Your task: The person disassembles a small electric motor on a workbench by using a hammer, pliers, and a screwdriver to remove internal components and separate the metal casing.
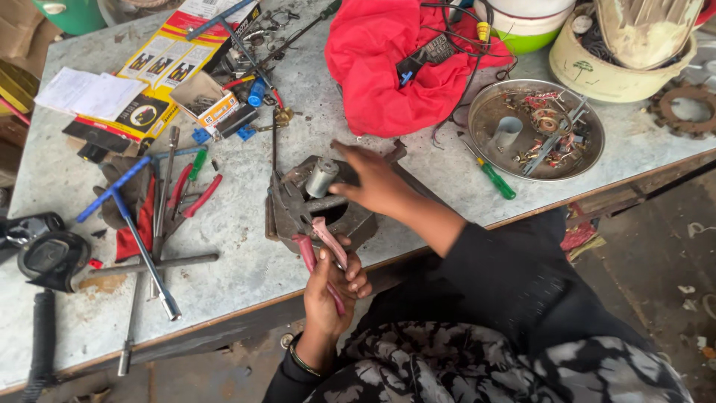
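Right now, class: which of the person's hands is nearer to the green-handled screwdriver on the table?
Right. The right hand sits left of the green-handled screwdriver, over the metal housing; the left hand grips red-handled pliers lower, farther away.

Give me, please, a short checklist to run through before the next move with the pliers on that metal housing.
1. Left hand grips the red pliers by both handles: ok.
2. Pliers' nose reaches the metal housing: ok; what it bites on: cannot tell.
3. Right hand steadies the housing beside the silver cylinder: ok.
4. Housing rests fully on the table: ok, though close to the near edge.
5. Green screwdriver and parts tray lie clear of the right forearm: ok.
6. Right hand's fingers clear of the pliers' nose: cannot tell.
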